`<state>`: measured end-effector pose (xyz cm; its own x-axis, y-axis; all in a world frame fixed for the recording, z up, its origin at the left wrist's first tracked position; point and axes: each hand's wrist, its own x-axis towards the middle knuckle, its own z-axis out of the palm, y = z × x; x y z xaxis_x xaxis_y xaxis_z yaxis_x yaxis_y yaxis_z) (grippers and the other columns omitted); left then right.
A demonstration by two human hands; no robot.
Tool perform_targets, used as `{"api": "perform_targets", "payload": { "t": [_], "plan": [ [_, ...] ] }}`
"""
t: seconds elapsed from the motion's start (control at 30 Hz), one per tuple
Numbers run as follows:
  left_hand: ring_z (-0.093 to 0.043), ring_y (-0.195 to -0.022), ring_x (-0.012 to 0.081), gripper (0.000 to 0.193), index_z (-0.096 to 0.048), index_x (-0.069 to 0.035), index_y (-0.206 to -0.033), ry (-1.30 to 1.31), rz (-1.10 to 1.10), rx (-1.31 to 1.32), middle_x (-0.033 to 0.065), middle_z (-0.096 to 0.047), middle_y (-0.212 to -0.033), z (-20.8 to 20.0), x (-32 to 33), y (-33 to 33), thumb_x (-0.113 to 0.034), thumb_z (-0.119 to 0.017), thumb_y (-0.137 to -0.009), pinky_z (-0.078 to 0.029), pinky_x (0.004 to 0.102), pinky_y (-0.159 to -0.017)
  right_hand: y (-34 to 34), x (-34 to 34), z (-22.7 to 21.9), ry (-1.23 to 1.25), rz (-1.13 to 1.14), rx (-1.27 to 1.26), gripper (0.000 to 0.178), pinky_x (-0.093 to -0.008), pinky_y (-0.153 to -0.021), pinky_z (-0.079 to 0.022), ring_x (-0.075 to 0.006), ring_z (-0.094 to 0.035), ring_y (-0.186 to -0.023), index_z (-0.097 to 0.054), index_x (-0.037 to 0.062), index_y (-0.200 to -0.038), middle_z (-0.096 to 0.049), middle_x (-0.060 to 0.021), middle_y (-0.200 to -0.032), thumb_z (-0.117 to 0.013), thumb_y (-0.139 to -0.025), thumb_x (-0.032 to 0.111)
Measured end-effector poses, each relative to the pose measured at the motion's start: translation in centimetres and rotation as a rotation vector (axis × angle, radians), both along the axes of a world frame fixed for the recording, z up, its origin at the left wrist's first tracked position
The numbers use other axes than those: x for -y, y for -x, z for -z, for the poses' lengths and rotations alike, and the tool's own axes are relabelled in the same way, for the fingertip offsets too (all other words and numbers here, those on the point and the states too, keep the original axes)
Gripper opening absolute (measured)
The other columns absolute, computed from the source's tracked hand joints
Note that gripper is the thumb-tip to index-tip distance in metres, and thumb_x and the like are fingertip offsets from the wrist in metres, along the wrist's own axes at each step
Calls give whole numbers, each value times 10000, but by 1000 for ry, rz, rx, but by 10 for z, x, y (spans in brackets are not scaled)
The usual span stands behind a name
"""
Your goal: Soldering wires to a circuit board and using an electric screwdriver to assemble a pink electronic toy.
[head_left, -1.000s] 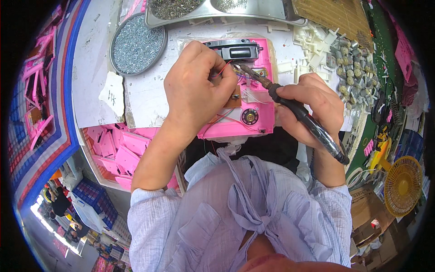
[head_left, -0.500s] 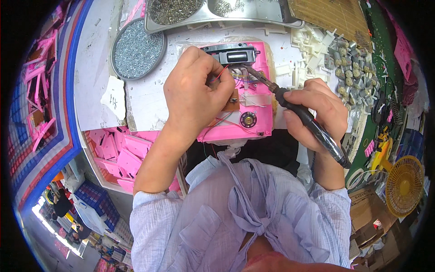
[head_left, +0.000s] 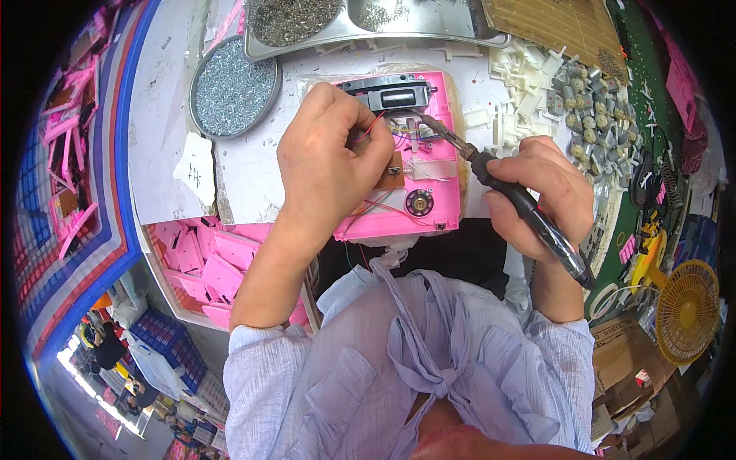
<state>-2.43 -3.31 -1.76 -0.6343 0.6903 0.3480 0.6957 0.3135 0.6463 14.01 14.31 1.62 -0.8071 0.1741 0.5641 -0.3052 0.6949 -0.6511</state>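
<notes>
A pink plastic housing (head_left: 438,208) lies on the table in front of me, with a black battery-box-like part (head_left: 381,93) along its far edge. Inside it sit a small round speaker (head_left: 419,202), a brown circuit board (head_left: 392,173) and thin wires. My left hand (head_left: 326,157) is over the housing's left side, thumb and forefinger pinched on a thin red wire (head_left: 375,123). My right hand (head_left: 543,195) grips the black handle of a soldering iron (head_left: 521,203). Its tip points left to the near side of the black part, close to the wire; contact is hard to make out.
Far side: a metal tray (head_left: 418,32) of small metal parts and a round dish (head_left: 234,88) of screws. White plastic pieces (head_left: 521,92) and small motors (head_left: 594,115) are heaped right. Pink parts (head_left: 222,268) fill a box at near left. A yellow fan (head_left: 686,310) stands lower right.
The soldering iron and my right hand have shifted very slightly to the right. My left hand keeps its pinch in nearly the same place.
</notes>
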Motion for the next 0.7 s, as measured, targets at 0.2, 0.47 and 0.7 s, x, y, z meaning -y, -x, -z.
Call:
{"api": "perform_targets", "payload": {
  "t": [0.2, 0.47, 0.7],
  "plan": [
    [-559, -581, 203, 129, -609, -36, -705, -27, 16, 8, 71, -536, -741, -3, 1, 0, -35, -737, -717, -463, 323, -522, 0, -1, -2, -4, -17, -13, 398, -320, -530, -420, -215, -541, -537, -661, 22, -1017, -651, -75, -704, -778, -639, -21],
    [-575, -608, 211, 116, -667, -34, -820, -49, 22, -56, 79, -576, -798, -18, 10, -2, -47, -740, -731, -468, 320, -525, -13, -9, -11, 28, 35, -23, 339, -316, -545, -424, -216, -539, -553, -662, -4, -1010, -639, -93, -701, -765, -687, -11],
    [-632, -865, 253, 229, -677, -74, -942, 109, 465, -67, 63, -635, -942, -14, 2, -23, -62, -747, -724, -515, 385, -739, -35, -18, -7, 113, 141, 6, 309, -311, -607, -435, -202, -560, -625, -657, -44, -1030, -636, -130, -752, -740, -738, 14]
  ]
}}
